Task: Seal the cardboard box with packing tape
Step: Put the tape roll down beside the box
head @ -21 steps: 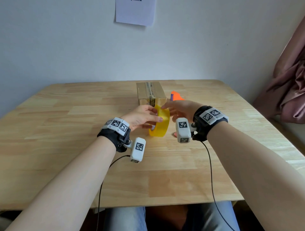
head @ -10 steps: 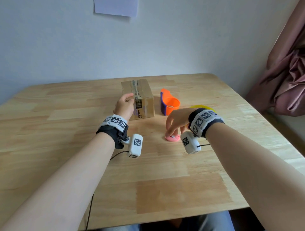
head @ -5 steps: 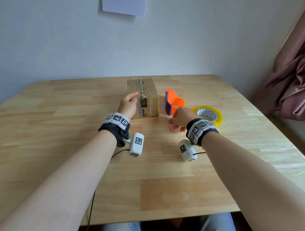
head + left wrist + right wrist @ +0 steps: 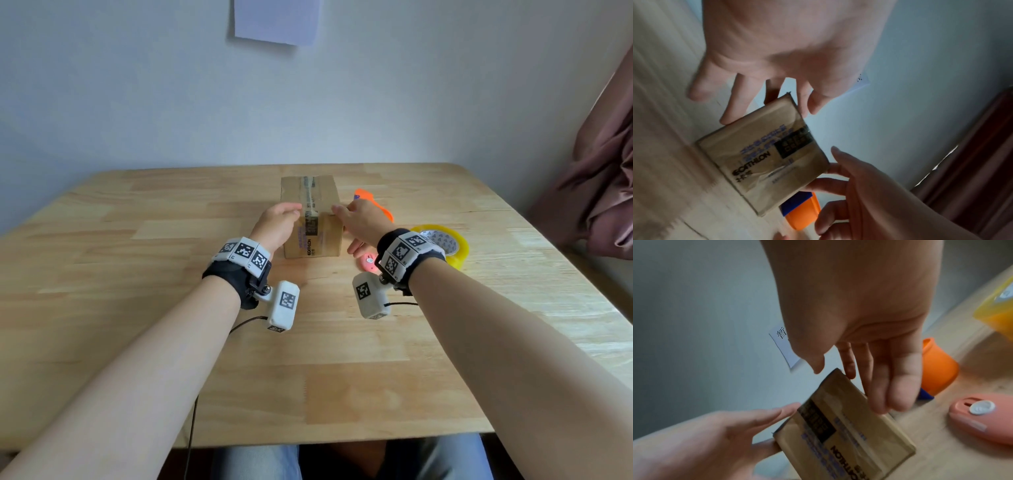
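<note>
With tape roll [image 4: 442, 245] now lying on counter [image 4: 137, 308], right hand [image 4: 364, 219] joining left hand [image 4: 277, 224] beside box [image 4: 313, 222]; fingers straight, apart, seemingly pressing strip; sealing nearing done.

Near side: bare wooden table [image 4: 308, 370] from its front edge up to the cardboard box [image 4: 327, 240].
Left of box: bare tabletop behind the left hand [image 4: 275, 224].
Right of box: crowded; right hand [image 4: 363, 219], orange dispenser [image 4: 371, 200], pink disc [image 4: 368, 262], yellow tape roll [image 4: 452, 246] lie close together.
Behind box: a strip of table, then wall.
</note>
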Available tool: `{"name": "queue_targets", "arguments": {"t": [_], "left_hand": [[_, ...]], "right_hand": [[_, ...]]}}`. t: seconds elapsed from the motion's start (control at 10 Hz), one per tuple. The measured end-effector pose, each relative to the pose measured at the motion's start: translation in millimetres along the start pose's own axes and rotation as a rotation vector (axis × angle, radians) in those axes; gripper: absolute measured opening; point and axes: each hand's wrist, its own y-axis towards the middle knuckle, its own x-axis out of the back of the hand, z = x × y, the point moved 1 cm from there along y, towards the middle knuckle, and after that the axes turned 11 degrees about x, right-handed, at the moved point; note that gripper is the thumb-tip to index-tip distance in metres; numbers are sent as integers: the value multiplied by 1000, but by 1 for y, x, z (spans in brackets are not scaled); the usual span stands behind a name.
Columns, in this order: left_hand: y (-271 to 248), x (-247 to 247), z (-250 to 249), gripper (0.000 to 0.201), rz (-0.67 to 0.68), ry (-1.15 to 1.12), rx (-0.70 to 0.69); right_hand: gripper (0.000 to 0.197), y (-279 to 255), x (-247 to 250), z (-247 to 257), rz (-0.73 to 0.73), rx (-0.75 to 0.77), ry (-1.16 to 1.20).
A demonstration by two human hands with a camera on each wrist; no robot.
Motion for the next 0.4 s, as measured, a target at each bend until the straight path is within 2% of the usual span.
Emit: {"name": "queue_targets", "arguments": {"t": [0.1, 0.2, 0.3, 0.4], "left_hand": [[-11, 3, -9, 37, 13, 40, 31], [-18, 9, -27, 47, -3, 77, 69], [-36, 23, -62, 39, -3, 11, -8], [-56, 50, -98, 32, -4, -133, -159]], "right_hand": [[48, -14, 6, 11, 85, -1, -128], [48, -22, 18, 25, 85, -9, -194], [46, -27, 41, 51, 4, 7, -81], [33, -41, 79, 84, -130, 223, 42]]}}
